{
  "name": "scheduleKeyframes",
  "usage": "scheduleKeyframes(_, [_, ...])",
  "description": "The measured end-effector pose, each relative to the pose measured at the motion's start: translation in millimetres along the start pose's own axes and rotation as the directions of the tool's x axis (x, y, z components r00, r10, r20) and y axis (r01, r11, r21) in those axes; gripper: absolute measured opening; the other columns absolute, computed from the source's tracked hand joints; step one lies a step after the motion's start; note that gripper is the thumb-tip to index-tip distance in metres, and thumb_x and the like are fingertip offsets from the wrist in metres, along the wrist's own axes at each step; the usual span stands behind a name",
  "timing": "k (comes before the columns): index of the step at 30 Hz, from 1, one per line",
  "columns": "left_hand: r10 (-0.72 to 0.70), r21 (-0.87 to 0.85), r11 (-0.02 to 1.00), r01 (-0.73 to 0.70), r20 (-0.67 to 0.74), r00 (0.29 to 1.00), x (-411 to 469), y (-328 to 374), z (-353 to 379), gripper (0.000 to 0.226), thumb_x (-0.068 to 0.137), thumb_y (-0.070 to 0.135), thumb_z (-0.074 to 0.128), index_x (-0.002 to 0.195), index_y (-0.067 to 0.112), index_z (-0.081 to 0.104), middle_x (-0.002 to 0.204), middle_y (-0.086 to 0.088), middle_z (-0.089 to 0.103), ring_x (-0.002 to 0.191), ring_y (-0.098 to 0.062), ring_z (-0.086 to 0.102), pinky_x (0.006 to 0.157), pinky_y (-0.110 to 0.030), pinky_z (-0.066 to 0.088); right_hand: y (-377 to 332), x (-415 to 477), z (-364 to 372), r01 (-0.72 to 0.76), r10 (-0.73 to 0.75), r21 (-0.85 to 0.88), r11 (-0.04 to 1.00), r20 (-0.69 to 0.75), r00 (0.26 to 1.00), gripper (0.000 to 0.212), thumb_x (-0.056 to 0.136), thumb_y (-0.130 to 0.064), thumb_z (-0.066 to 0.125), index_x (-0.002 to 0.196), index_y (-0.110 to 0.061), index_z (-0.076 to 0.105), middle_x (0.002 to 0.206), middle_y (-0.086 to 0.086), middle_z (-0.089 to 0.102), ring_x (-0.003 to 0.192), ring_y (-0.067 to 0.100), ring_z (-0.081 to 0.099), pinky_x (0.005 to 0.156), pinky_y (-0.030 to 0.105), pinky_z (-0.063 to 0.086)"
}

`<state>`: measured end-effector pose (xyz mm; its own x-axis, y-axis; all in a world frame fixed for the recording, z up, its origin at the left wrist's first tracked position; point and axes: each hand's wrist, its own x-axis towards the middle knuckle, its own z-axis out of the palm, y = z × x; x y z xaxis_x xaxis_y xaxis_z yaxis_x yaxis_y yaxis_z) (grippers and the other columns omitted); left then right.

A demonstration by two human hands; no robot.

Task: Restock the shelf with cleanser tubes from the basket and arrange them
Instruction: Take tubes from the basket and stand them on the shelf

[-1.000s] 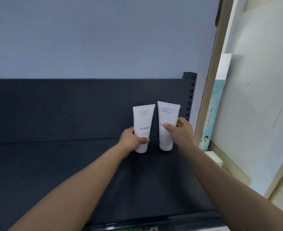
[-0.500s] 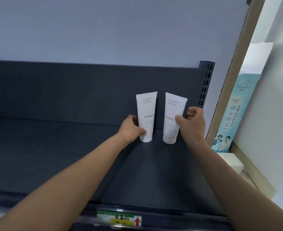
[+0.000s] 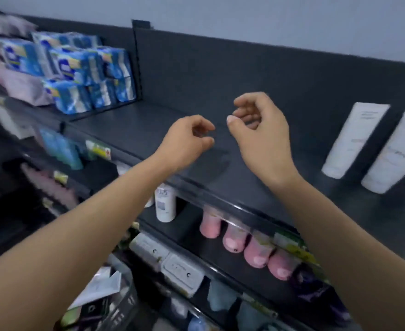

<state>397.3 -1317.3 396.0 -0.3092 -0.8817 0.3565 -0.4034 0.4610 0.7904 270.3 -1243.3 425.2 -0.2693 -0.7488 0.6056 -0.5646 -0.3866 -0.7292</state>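
Up and far to the left of my fingers [image 3: 232,121], stacked blue packs [image 3: 82,68] sit, with blurred pink packs [image 3: 22,84] further left again. Below my fingers, one level down, a white bottle [image 3: 165,206] stands upright; to its right runs a row of pink bottles [image 3: 244,244]. Lower still lie grey boxes [image 3: 180,271]. Down to the left stand blurred blue bottles [image 3: 60,149]. A pale wall [image 3: 244,13] rises beyond my fingers.

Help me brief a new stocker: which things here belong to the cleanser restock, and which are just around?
Job: white tubes standing on the top shelf; left hand and right hand, both empty.
Just around: blue packs; pink bottles and white bottle one shelf below.
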Motion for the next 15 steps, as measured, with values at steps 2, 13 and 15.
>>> scheduleKeyframes(2, [-0.098,0.020,0.995,0.100,-0.072,0.993,-25,-44,-54,0.016,0.082,0.008,0.067,0.095,0.018,0.063,0.087,0.003,0.060,0.081,-0.010,0.056,0.073,-0.021,0.044,-15,-18,62,-0.004,-0.002,0.036,0.999,0.145,0.989,0.018,0.083,-0.014,0.062,0.096,-0.025,0.056,0.081,-0.013,0.056,0.074,0.001,0.052,0.071,0.011,0.043])
scheduleKeyframes(13, [-0.700,0.175,0.684,0.708,-0.112,0.705,-179,-314,-207,0.014,0.079,0.000,0.063,0.090,0.005,0.069,0.086,-0.011,0.064,0.082,-0.021,0.057,0.069,-0.023,0.041,20,-159,354,-0.096,0.304,-0.298,0.950,0.801,0.516,0.027,0.089,-0.020,0.061,0.112,-0.007,0.059,0.101,0.008,0.064,0.094,0.023,0.060,0.082,0.032,0.047])
scheduleKeyframes(15, [-0.770,0.207,0.617,0.760,-0.043,0.637,-203,-350,-206,0.012,0.079,0.000,0.062,0.087,0.008,0.067,0.086,-0.011,0.063,0.084,-0.022,0.058,0.066,-0.021,0.037,42,-185,383,-0.136,0.413,-0.393,0.910,0.819,0.398,0.023,0.089,-0.016,0.059,0.107,-0.002,0.060,0.099,0.013,0.065,0.094,0.027,0.060,0.079,0.033,0.046])
